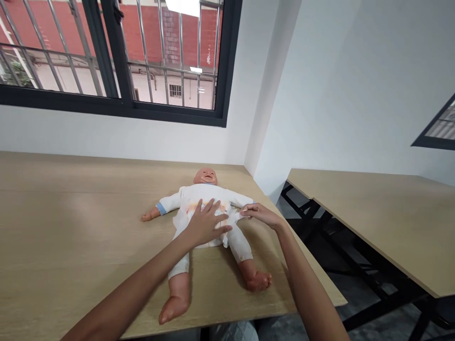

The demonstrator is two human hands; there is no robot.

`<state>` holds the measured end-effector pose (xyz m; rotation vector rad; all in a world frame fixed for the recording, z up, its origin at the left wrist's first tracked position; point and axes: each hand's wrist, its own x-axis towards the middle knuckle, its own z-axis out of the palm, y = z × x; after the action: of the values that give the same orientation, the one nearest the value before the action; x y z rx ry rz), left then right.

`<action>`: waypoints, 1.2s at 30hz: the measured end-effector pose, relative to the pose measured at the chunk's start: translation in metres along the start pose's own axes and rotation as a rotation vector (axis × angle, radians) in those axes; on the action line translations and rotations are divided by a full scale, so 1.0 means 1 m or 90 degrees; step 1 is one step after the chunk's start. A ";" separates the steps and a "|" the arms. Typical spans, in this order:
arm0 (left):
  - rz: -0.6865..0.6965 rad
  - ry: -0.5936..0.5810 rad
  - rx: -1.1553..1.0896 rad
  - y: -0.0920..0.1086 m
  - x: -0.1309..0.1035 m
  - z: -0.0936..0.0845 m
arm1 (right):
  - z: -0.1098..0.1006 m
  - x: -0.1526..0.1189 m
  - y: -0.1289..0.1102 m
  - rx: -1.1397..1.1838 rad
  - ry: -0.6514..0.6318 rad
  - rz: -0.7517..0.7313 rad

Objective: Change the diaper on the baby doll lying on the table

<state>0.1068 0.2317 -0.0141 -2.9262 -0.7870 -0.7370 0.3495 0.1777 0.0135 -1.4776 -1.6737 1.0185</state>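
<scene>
A baby doll (pixel 204 192) lies on its back on the table, head toward the window and feet toward me. It wears a white long-sleeved top with blue cuffs and white trousers. Round its middle is a white, thin-looking diaper (pixel 181 219) with a coloured print, partly covered by my hand. My left hand (pixel 208 222) rests flat on the doll's belly, fingers spread. At the doll's hip on the right, my right hand (pixel 258 213) pinches the side edge of the diaper, drawn outward. The exact grip between thumb and fingers is small in view.
The wooden table (pixel 88 237) runs along the wall beneath a barred window (pixel 174 57). Its right edge lies close to my right forearm. Across a gap stands a second table (pixel 377 213) with black legs. A white wall corner (pixel 263 118) rises behind.
</scene>
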 end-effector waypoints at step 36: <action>0.042 -0.016 -0.065 -0.014 0.002 -0.023 | 0.072 0.050 0.000 0.237 0.372 -0.104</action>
<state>0.0913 0.2417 0.0056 -3.0419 -0.6701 -0.7581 0.2801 0.2190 -0.0208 -1.2123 -1.0959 0.6732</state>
